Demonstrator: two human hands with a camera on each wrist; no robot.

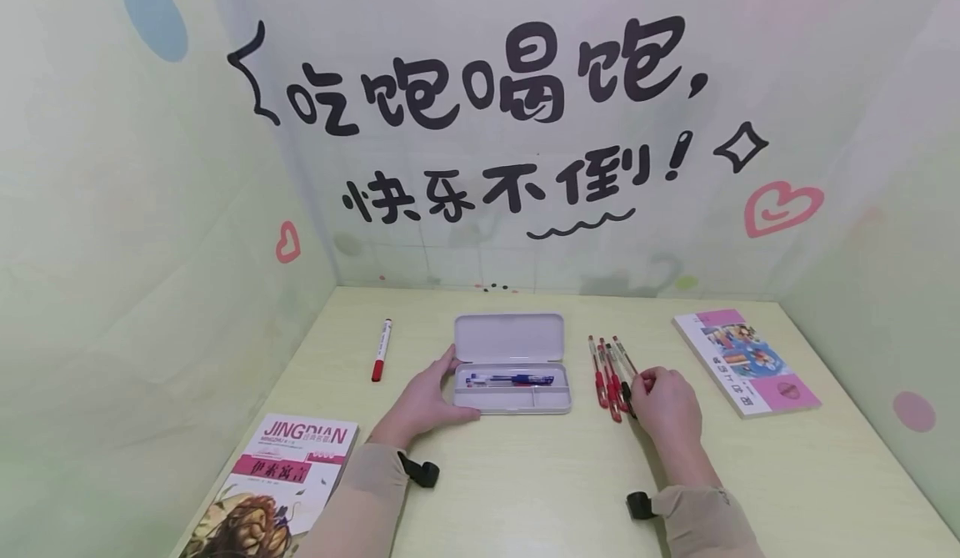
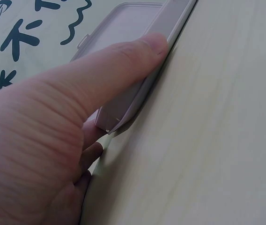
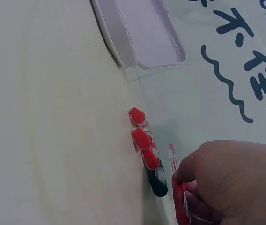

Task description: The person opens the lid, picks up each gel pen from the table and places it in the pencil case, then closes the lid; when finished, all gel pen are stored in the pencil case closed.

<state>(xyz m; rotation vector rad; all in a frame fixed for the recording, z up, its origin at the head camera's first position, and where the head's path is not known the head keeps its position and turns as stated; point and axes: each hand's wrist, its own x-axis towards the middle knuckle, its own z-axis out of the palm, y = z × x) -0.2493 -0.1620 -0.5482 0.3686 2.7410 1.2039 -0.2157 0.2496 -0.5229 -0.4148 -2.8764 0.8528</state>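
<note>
An open pale lilac pencil case [image 1: 551,401] lies at the middle of the table, its lid [image 1: 510,338] tipped back. Inside its long compartment is a blue pen [image 1: 531,379], with a bit of red beside it. My left hand [image 1: 423,399] holds the case's left end, the thumb [image 2: 154,44] along the front wall. To the right of the case lie several red pens [image 1: 601,379] and a black-capped pen [image 3: 157,182], side by side. My right hand [image 1: 670,412] pinches a red pen [image 3: 180,206] at the right of this group; the fingers partly hide it.
A red-and-white marker [image 1: 382,349] lies at the left rear of the table. One book [image 1: 285,483] with a lion cover is at the front left, partly behind the left sleeve. Another book [image 1: 750,362], pink and white, lies at the right rear. Printed walls enclose the table.
</note>
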